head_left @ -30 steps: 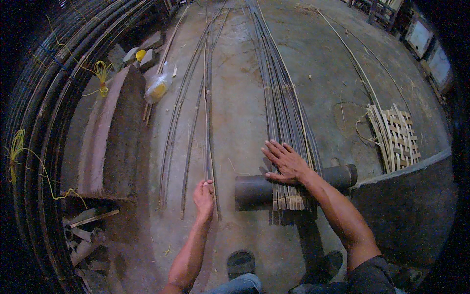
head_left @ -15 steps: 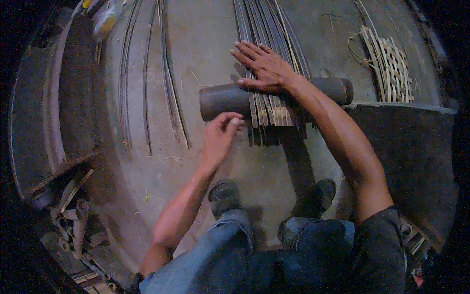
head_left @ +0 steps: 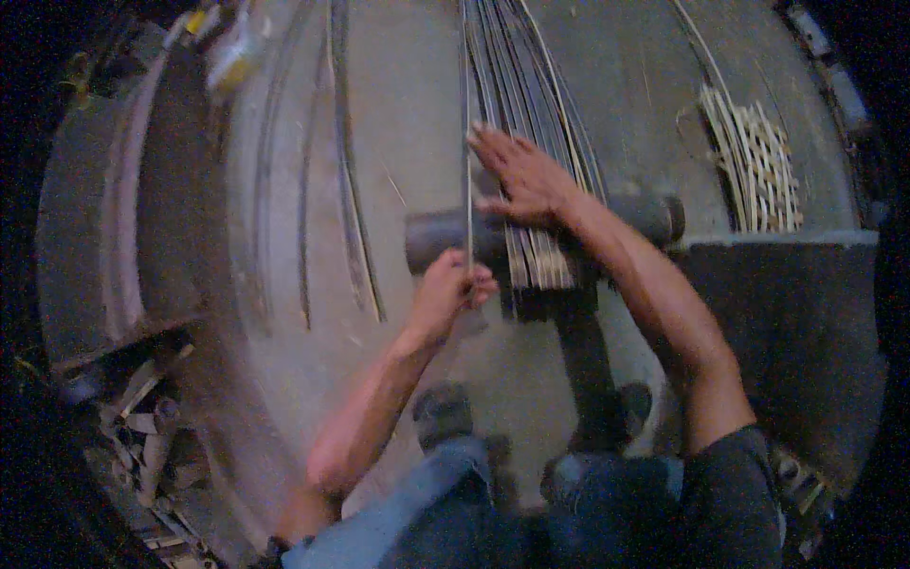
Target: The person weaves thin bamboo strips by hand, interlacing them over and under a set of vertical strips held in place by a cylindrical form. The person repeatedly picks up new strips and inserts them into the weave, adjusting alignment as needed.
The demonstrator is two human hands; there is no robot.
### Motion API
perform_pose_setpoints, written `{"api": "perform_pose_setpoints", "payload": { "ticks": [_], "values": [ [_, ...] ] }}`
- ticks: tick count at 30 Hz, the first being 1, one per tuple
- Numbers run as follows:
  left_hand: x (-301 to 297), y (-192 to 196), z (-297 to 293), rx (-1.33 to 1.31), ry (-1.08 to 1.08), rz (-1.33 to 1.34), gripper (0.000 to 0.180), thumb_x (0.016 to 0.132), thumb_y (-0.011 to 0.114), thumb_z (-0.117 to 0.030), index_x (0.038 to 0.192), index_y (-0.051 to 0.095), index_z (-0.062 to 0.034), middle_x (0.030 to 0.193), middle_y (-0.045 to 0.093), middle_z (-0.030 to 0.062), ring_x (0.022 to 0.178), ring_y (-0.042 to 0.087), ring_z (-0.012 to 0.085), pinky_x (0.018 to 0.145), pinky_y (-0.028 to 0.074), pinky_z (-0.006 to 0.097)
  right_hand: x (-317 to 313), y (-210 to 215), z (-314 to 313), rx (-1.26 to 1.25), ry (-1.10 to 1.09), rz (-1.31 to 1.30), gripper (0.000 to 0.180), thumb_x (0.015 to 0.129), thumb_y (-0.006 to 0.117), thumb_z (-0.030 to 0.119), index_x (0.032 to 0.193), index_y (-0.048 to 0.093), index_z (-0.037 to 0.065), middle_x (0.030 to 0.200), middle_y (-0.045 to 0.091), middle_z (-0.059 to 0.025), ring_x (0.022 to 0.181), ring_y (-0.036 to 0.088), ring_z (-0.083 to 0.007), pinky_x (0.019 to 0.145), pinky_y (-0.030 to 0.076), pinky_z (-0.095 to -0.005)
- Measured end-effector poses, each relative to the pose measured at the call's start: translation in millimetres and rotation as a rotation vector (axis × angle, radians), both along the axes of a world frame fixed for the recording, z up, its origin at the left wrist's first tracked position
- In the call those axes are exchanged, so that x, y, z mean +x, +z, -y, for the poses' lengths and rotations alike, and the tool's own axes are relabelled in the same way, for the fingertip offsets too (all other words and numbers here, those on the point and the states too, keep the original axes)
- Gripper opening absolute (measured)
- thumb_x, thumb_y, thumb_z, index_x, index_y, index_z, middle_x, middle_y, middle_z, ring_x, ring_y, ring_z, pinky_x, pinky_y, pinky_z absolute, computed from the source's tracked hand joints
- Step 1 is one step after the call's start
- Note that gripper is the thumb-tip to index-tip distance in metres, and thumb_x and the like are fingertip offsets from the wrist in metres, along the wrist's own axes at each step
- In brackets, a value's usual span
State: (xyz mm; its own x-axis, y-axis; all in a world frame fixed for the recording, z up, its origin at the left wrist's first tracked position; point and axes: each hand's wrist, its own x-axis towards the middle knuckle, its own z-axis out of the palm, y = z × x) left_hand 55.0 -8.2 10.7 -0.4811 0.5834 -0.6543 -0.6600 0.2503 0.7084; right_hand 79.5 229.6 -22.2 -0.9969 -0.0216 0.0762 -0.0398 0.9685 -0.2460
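Dimly lit grey floor (head_left: pixel 408 104) with loose strips (head_left: pixel 340 114), long block (head_left: pixel 175 190) at left, woven panel (head_left: pixel 758 166) at right, dark cylinder (head_left: pixel 431 232) crosswise under a strip bundle (head_left: pixel 536 270), right hand (head_left: pixel 529 182) on the bundle with grip wide, left hand (head_left: pixel 451 292), grip closed around a thin strip (head_left: pixel 466 166) alongside

Floor lanes on both sides of the strip bundle (head_left: pixel 523 81).
On the left, a lane of floor (head_left: pixel 408 95) runs between the loose strips (head_left: pixel 340 123) and the strip held in the left hand (head_left: pixel 449 289); the dark pipe (head_left: pixel 433 245) juts into its near end. The right hand (head_left: pixel 527 180) and forearm bar the bundle. Rightward, floor opens before the woven mat (head_left: pixel 773 171).
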Motion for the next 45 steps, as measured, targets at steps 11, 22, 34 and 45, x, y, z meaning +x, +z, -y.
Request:
{"api": "perform_pose_setpoints", "payload": {
  "ticks": [11, 22, 34, 45],
  "values": [
    [-54, 59, 4, 0.221, 0.321, -0.306, 0.025, 0.099, 0.046, -0.036, 0.087, 0.051, -0.0143, 0.062, 0.037, -0.0082, 0.048, 0.030, 0.0025, 0.042, 0.024, 0.021, 2, 13, 2, 0.050, -0.013, 0.132, 0.086, 0.089, 0.041, 0.063, 0.151, 0.016, 0.008, 0.157, 0.016, -0.0157, 0.146, 0.015, -0.0295, 0.116, 0.016, -0.0475],
    [-142, 9, 83, -0.062, 0.457, -0.628, 0.024, 0.099, 0.042, -0.031, 0.081, 0.049, -0.0163, 0.063, 0.034, -0.0079, 0.051, 0.029, 0.0033, 0.046, 0.024, 0.021, 0, 10, 5, 0.039, -0.002, 0.048, 0.086, 0.089, 0.041, 0.065, 0.150, 0.020, 0.010, 0.155, 0.022, -0.0178, 0.143, 0.021, -0.0323, 0.114, 0.020, -0.0497],
    [-250, -65, 227, -0.478, 0.338, -0.828, 0.021, 0.096, 0.047, -0.026, 0.098, 0.057, -0.0082, 0.077, 0.053, 0.0028, 0.065, 0.050, 0.0164, 0.058, 0.041, 0.031, -5, 8, 8, 0.013, 0.012, 0.024, 0.084, 0.089, 0.041, 0.064, 0.149, 0.024, 0.008, 0.154, 0.025, -0.0186, 0.143, 0.023, -0.0324, 0.115, 0.020, -0.0496],
    [-18, 6, 39, -0.031, -0.158, -0.475, 0.031, 0.096, 0.052, -0.023, 0.117, 0.062, -0.0016, 0.104, 0.068, 0.0087, 0.093, 0.064, 0.0154, 0.079, 0.049, 0.029, -1, -2, 2, 0.083, -0.002, 0.031, 0.082, 0.091, 0.041, 0.060, 0.151, 0.020, 0.009, 0.156, 0.019, -0.0161, 0.145, 0.019, -0.0308, 0.116, 0.016, -0.0465]
  ]
}}
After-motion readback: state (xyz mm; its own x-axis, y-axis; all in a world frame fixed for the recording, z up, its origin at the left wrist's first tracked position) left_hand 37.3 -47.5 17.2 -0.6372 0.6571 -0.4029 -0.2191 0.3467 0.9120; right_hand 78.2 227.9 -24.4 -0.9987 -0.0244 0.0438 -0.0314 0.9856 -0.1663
